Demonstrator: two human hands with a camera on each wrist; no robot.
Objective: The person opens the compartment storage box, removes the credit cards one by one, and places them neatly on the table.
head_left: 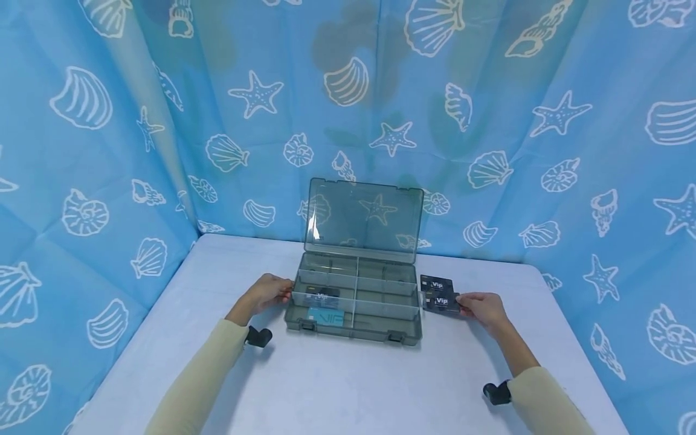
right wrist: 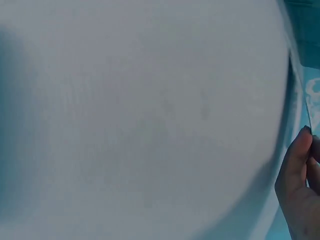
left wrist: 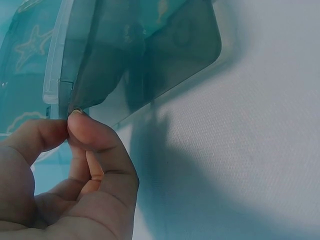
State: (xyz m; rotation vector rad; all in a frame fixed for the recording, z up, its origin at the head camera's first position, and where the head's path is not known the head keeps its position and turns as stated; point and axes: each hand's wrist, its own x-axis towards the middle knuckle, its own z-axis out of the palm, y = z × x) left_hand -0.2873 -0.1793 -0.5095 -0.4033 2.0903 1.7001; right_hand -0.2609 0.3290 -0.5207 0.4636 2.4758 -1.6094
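Note:
A grey see-through compartment box sits on the table with its lid raised. My left hand pinches the box's left edge between thumb and finger; the left wrist view shows the fingertips at the rim. Inside, a black Vip card lies in the middle left compartment and a teal VIP card in the front left one. Beside the box's right wall, my right hand pinches the corner of a black card marked Vip. Another black Vip card shows just behind it.
Clear dividers split the box into several compartments. Two latches stand at its front, one of them the right latch. A white cloth covers the table. Blue shell-print curtains close in the back and sides.

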